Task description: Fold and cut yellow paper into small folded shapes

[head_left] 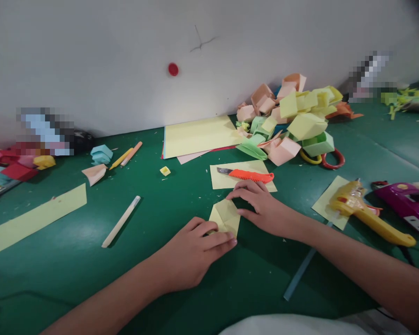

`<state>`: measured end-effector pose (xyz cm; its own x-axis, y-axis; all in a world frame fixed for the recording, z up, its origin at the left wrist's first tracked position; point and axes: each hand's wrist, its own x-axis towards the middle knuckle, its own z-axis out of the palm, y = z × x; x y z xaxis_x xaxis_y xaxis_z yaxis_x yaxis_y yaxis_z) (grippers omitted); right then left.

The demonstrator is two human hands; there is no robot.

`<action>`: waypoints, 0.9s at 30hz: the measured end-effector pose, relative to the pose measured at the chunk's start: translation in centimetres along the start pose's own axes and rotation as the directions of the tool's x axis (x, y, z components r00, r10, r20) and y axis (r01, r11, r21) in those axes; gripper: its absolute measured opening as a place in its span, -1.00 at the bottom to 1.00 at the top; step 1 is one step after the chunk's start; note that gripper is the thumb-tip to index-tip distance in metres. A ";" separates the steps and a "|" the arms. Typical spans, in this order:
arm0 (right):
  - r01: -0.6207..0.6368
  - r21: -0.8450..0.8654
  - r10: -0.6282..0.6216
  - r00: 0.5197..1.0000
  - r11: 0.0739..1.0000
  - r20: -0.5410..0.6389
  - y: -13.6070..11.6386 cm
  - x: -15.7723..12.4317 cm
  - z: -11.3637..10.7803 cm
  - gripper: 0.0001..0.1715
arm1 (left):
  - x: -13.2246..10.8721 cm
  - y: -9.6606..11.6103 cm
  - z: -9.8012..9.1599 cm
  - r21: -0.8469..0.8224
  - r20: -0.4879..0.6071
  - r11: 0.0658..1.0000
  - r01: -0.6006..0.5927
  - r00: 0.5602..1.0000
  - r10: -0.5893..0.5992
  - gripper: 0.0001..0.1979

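Note:
A small folded piece of pale yellow paper (225, 213) with visible creases lies on the green table between my hands. My left hand (199, 246) grips its lower left part, the fingers laid across the near edge. From the right, my right hand (261, 204) holds the upper right edge between thumb and fingers. Just beyond the right fingertips, an orange utility knife (251, 176) with its blade out rests on a yellow paper strip (216, 181). A tiny yellow folded paper piece (165, 171) sits further left.
A yellow glue gun (370, 211) and purple device (405, 204) stand right. Scissors (333, 159) lie beneath a pile of folded papers (300, 114). Paper sheets (199, 137) lie by the wall. To the left are a pale rolled stick (121, 222) and a long yellow strip (38, 218).

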<state>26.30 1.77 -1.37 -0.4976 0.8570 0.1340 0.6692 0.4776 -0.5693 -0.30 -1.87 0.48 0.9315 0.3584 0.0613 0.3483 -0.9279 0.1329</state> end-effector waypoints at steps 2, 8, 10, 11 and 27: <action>-0.028 0.005 0.028 0.999 1.000 -0.019 0.3 0.0 -0.1 -0.63 | 0.0 0.0 0.0 -0.001 -0.004 1.000 0.007 1.000 -0.007 -0.48; 0.065 -0.042 -0.065 0.998 0.997 -0.006 0.6 -0.3 0.0 -0.50 | -0.1 0.0 -0.1 -0.044 0.012 0.999 0.018 1.000 -0.018 -0.49; 0.108 -0.071 -0.108 0.994 0.992 0.011 0.6 -0.5 0.1 -0.45 | -0.1 0.0 0.0 -0.042 -0.002 0.999 0.011 1.000 -0.011 -0.50; 0.126 -0.083 -0.125 0.992 0.989 0.020 0.6 -0.5 0.1 -0.44 | -0.2 -0.1 0.1 -0.035 -0.010 0.999 0.002 1.000 -0.003 -0.52; 0.291 -0.072 -0.282 0.952 0.954 0.117 0.6 -0.9 -2.1 -0.45 | -0.5 -0.3 0.8 -0.091 -0.222 0.996 0.019 0.974 -0.039 -0.80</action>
<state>28.28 1.67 -0.14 -0.7269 0.6590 0.1935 0.5333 0.7191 -0.4455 -0.79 -1.81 -0.39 0.8708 0.4082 0.2740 0.3551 -0.9077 0.2237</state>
